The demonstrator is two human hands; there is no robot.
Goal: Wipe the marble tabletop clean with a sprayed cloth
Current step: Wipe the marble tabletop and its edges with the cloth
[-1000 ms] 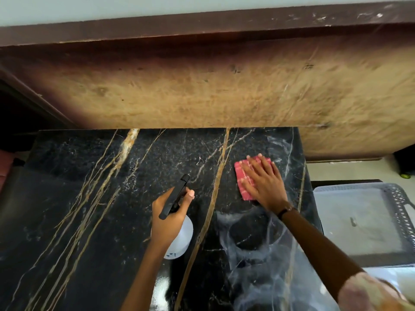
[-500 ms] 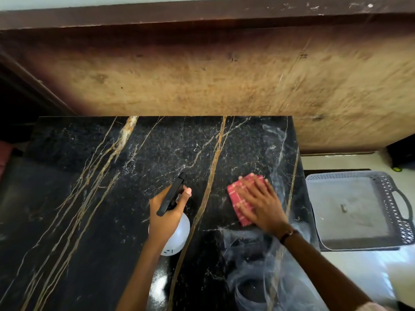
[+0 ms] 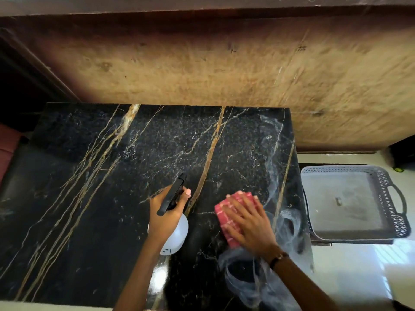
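At lower centre, a spray bottle (image 3: 177,234) is gripped by the left hand (image 3: 165,217); the red cloth (image 3: 231,217) is pressed flat on the tabletop (image 3: 101,198) under the right hand (image 3: 251,225), fingers spread.

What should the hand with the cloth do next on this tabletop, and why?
Probably slide the cloth left, toward the spray bottle. The right hand presses it flat near the tabletop's right edge, where whitish smear trails already show, while the marble further left shows no such trails.
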